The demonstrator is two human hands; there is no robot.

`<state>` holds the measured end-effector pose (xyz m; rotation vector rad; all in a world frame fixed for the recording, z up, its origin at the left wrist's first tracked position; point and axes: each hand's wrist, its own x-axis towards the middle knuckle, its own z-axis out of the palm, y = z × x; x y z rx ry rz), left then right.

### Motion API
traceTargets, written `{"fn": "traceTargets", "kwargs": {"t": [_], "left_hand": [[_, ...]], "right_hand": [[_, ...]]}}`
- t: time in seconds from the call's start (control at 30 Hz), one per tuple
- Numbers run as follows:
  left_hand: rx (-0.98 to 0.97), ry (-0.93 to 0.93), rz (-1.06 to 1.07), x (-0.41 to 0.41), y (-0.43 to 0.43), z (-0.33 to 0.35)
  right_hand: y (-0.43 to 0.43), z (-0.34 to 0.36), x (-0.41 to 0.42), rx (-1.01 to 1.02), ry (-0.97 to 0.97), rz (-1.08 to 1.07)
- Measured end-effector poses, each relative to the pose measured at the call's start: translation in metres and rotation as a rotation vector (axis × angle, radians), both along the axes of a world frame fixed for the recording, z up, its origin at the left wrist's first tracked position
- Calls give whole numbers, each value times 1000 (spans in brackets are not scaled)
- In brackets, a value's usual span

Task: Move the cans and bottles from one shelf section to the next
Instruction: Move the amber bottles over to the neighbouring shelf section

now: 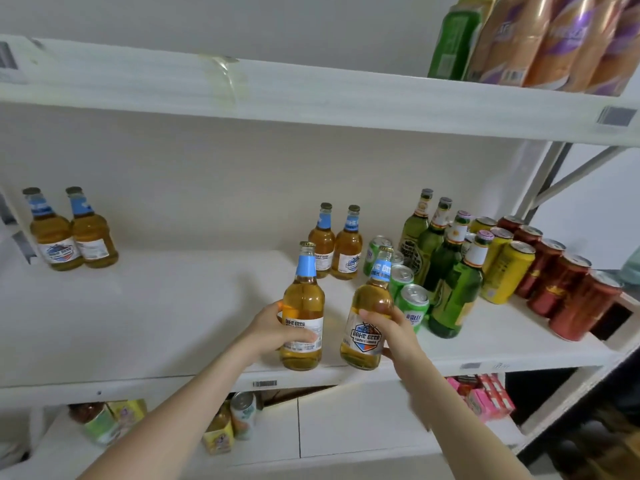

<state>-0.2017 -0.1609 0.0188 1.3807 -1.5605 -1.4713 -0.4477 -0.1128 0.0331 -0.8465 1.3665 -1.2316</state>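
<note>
1. The left hand [273,327] has its fingers wrapped around the label of an amber beer bottle [303,323] at lower centre of the frame; the bottle stands upright near the front edge of the middle shelf [138,306].
2. The right hand [391,330] is closed around a second amber bottle [367,323] just to the right, thumb across the front above the label. This one tilts slightly, so it looks already lifted or tipping.
3. Judged step: carry both bottles to the pair of matching bottles [71,230] at the far left of the frame.
4. Grip at the wide body, not the neck, and lift straight up before swinging left.
5. Keep the right bottle clear of the green cans [412,306] just beside it; a nudge could topple them.
6. Set both down upright next to the left pair, leaving the two amber bottles behind [336,244] for the next trip.
</note>
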Motion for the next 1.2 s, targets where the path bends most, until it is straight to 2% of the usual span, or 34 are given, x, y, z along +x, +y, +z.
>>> {"fn": "traceTargets", "kwargs": {"t": [0.37,0.6,0.87,1.2], "left_hand": [[-19,-40,119,-43,-40,-5],[-61,-89,106,-45,-100,-18],[-117,-96,190,-53,-151,-38],[-175,-47,194,-54,-169,-52]], "right_hand": [[-59,-11,-32,-4,-78,132],[-119,-31,-27,-78,-80,105],[-164,-52,-25,-147,-4,43],[-184,-64,-24,-233,123,94]]}}
